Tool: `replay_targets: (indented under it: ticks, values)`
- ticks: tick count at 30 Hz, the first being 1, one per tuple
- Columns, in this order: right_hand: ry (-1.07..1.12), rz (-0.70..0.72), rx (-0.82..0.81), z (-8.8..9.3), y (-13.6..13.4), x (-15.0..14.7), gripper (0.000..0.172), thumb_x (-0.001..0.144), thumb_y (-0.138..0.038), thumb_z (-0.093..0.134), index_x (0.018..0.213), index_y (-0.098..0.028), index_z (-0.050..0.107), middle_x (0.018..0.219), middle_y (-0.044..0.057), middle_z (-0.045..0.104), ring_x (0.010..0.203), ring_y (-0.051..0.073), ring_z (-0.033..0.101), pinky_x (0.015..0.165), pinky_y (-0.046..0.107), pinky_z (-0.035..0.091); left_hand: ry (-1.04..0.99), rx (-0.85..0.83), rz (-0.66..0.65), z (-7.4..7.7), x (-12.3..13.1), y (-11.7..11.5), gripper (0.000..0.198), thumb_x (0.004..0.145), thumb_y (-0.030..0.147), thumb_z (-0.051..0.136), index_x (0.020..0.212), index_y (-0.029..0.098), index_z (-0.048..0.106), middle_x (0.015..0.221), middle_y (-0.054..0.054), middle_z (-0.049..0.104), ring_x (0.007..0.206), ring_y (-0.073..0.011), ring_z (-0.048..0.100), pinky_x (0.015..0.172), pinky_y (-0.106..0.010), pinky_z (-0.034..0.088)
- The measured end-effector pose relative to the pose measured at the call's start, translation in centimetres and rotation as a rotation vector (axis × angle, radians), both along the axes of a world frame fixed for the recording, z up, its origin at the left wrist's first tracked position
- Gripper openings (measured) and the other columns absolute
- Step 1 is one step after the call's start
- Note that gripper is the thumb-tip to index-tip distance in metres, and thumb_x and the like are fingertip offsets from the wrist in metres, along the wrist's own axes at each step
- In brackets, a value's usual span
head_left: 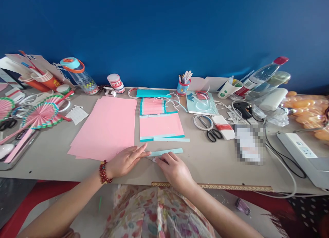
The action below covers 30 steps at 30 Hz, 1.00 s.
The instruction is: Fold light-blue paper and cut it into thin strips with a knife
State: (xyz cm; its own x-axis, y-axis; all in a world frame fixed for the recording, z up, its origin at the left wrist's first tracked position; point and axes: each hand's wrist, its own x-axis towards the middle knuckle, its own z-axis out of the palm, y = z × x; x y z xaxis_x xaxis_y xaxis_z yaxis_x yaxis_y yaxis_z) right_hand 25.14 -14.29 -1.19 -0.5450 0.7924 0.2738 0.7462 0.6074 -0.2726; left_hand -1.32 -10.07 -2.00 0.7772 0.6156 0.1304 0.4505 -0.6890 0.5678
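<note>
My left hand (125, 160), with a red bead bracelet (103, 172) at the wrist, lies flat with fingers stretched out. Its fingertips reach the left end of a pale blue paper strip (168, 151). Curled fingers of my right hand (174, 167) pinch close to a small whitish, clear-looking piece (154, 159) just below that strip; its kind cannot be made out. Beyond the hands is a pink sheet with teal edges (160, 125), and a second pale strip (177, 139) lies along its near edge. Large pink sheets (106, 125) are stacked beside my left hand.
Folded pink paper (153, 106) and a teal strip (153, 93) lie farther back. Scissors (214, 135), a tape roll (203, 122) and a power strip (299, 150) are on the right. Paper fans (41, 114) and a bottle (81, 76) stand left. A blue wall (164, 32) backs the table.
</note>
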Motion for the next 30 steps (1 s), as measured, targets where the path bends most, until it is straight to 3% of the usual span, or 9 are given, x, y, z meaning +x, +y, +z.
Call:
replay_targets:
  ticks: [11, 17, 21, 24, 30]
  values:
    - [0.039, 0.129, -0.027, -0.9, -1.6, -1.1, 0.017, 0.093, -0.017, 0.06, 0.107, -0.022, 0.068, 0.087, 0.004, 0.062, 0.081, 0.018, 0.054, 0.069, 0.028, 0.046, 0.004, -0.041, -0.01, 0.3, -0.1, 0.1, 0.065, 0.104, 0.019, 0.03, 0.157, 0.025, -0.008, 0.135, -0.005, 0.062, 0.128, -0.0213, 0.05, 0.107, -0.045, 0.043]
    - [0.201, 0.102, -0.075, -0.2, -2.1, 2.4, 0.025, 0.095, -0.013, 0.051, 0.113, -0.021, 0.067, 0.093, 0.007, 0.065, 0.082, 0.018, 0.056, 0.071, 0.028, 0.05, 0.064, 0.019, 0.103, 1.1, 1.4, 0.0, 0.057, 0.103, 0.031, 0.042, 0.154, 0.028, 0.017, 0.134, -0.007, 0.058, 0.119, -0.0217, 0.055, 0.102, -0.039, 0.046]
    - [0.29, -0.028, -0.08, 0.0, -2.1, 5.5, 0.029, 0.097, -0.015, 0.048, 0.118, -0.021, 0.066, 0.095, 0.009, 0.064, 0.084, 0.019, 0.058, 0.074, 0.031, 0.052, 0.122, 0.11, 0.243, 1.3, 3.7, 0.1, 0.03, 0.097, 0.04, 0.054, 0.121, 0.022, 0.053, 0.114, -0.008, 0.059, 0.105, -0.0245, 0.059, 0.088, -0.039, 0.051]
    - [0.316, -0.091, -0.065, -0.1, -2.3, 6.8, 0.03, 0.097, -0.014, 0.048, 0.119, -0.02, 0.067, 0.095, 0.009, 0.064, 0.084, 0.019, 0.059, 0.074, 0.032, 0.053, 0.16, 0.139, 0.286, 1.2, 4.9, 0.3, 0.017, 0.094, 0.034, 0.059, 0.102, 0.02, 0.055, 0.102, -0.006, 0.057, 0.094, -0.0237, 0.059, 0.081, -0.039, 0.051]
    - [0.342, -0.143, -0.077, -0.4, -2.5, 8.3, 0.031, 0.097, -0.015, 0.048, 0.122, -0.023, 0.066, 0.098, 0.009, 0.063, 0.088, 0.021, 0.06, 0.076, 0.034, 0.053, 0.184, 0.065, 0.292, 1.4, 5.3, 0.9, 0.004, 0.093, 0.02, 0.058, 0.094, 0.019, 0.054, 0.098, -0.004, 0.058, 0.093, -0.0214, 0.057, 0.082, -0.036, 0.047]
